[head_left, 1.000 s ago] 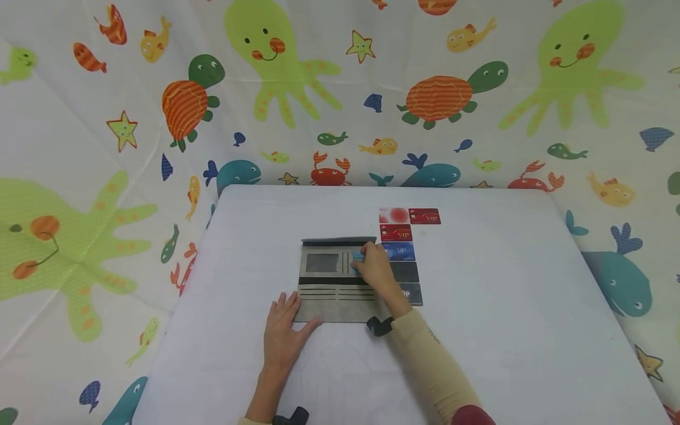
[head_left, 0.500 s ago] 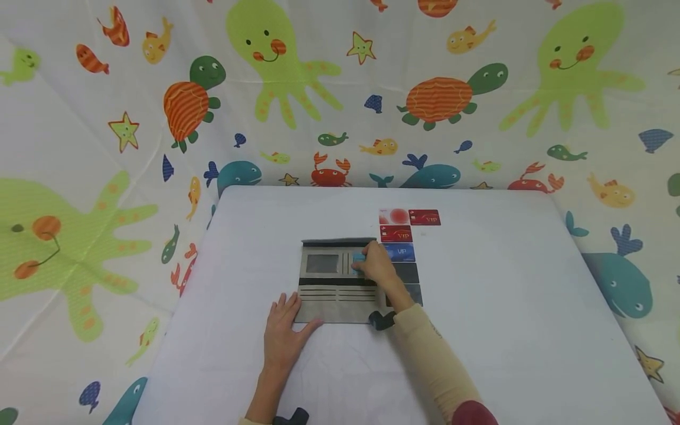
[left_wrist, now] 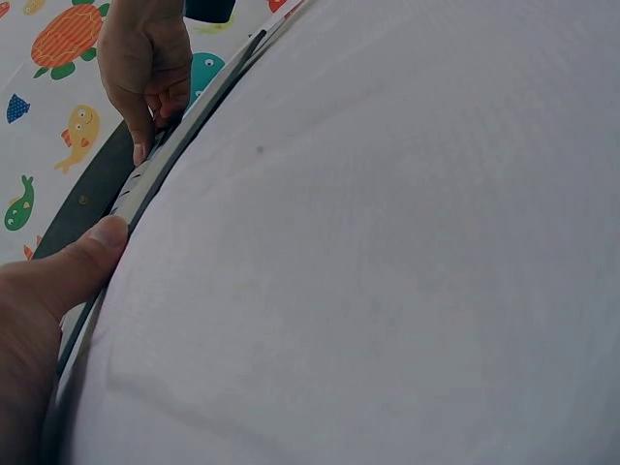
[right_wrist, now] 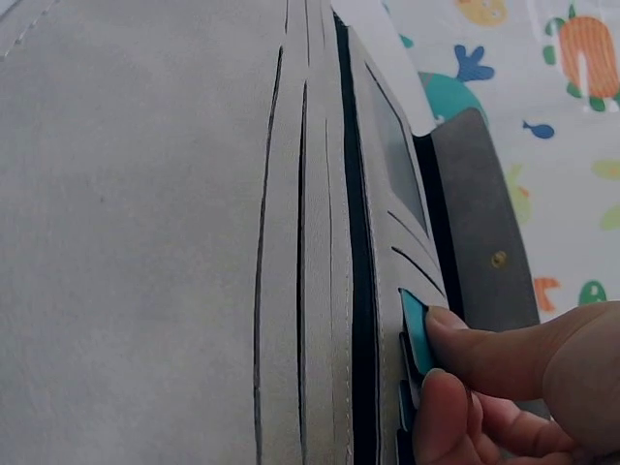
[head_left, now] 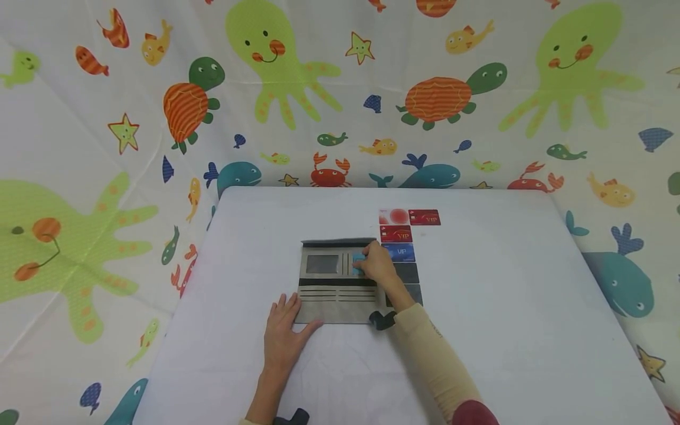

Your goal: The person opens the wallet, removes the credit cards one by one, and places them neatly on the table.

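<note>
Head view: right hand (head_left: pixel 378 264) pinched blue card (head_left: pixel 358 257), two o'clock on wallet (head_left: pixel 332 310); left hand (head_left: pixel 284 332)—fingers extended, gripping nothing—touched eight o'clock corner. Keeping card straight seemed best.

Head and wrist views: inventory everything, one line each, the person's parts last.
Table: 1, white, centre
Curtain: 1, white with sea animals, behind the table
Wallet: 1, grey and black, open on the table
Held card: 1, light blue, at the wallet's slots
Red cards: 2, red, upper right of the wallet
Pale card: 1, whitish with red circle, beside the farther red one
Blue card: 1, blue, right of the wallet
Dark cards: 2, near-black, below the blue one
Wrist devices: 2, black, at the wrists
Sleeves: 2, beige and dark red, head view's bottom
Left hand: 1, bare, at the wallet's near left corner
Right hand: 1, bare, grip on the held card
</note>
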Tool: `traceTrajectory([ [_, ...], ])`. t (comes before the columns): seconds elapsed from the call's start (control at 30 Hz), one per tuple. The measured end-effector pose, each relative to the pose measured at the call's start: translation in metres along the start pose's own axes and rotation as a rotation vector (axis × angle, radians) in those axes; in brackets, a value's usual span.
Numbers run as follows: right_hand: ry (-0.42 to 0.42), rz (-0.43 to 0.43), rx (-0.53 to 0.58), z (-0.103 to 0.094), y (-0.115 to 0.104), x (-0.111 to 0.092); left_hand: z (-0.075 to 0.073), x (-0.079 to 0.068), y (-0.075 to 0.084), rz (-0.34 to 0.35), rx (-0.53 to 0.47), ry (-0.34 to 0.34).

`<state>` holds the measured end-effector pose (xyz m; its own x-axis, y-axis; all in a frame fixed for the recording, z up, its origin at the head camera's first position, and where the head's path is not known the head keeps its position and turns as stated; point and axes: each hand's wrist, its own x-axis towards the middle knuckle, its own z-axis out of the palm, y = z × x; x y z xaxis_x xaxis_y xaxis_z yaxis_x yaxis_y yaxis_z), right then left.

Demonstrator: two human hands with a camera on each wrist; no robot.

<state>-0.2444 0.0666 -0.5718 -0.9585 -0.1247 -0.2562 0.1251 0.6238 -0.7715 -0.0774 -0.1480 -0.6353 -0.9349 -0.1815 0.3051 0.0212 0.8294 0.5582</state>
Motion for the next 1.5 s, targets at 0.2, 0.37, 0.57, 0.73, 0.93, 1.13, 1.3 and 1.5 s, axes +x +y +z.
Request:
traceTrajectory([
  [0.2, 0.000, 0.003, 0.011, -0.003, -0.001, 0.002, 0.000, 0.006, 0.001, 0.000, -0.012, -0.004],
  [0.37, -0.010, 0.004, 0.025, -0.007, -0.001, 0.005, 0.001, 0.010, 0.000, 0.003, -0.016, -0.002],
  [0.57, -0.019, 0.019, 0.035, -0.011, -0.002, 0.010, 0.002, 0.016, 0.000, 0.008, -0.019, -0.001],
  [0.73, -0.024, 0.053, 0.031, -0.015, -0.003, 0.014, 0.001, 0.020, 0.000, 0.005, -0.021, -0.004],
  [0.93, -0.031, 0.058, 0.033, -0.019, -0.002, 0.018, 0.002, 0.025, -0.001, -0.005, -0.024, -0.019],
  [1.13, -0.036, 0.067, 0.023, -0.024, 0.001, 0.024, 0.001, 0.031, -0.001, 0.002, -0.025, -0.021],
  [1.3, -0.049, 0.094, 0.035, -0.027, 0.001, 0.027, 0.000, 0.036, -0.002, 0.007, -0.019, -0.023],
  [1.5, -0.058, 0.073, 0.039, -0.028, -0.002, 0.028, -0.002, 0.041, -0.003, -0.007, -0.015, -0.029],
])
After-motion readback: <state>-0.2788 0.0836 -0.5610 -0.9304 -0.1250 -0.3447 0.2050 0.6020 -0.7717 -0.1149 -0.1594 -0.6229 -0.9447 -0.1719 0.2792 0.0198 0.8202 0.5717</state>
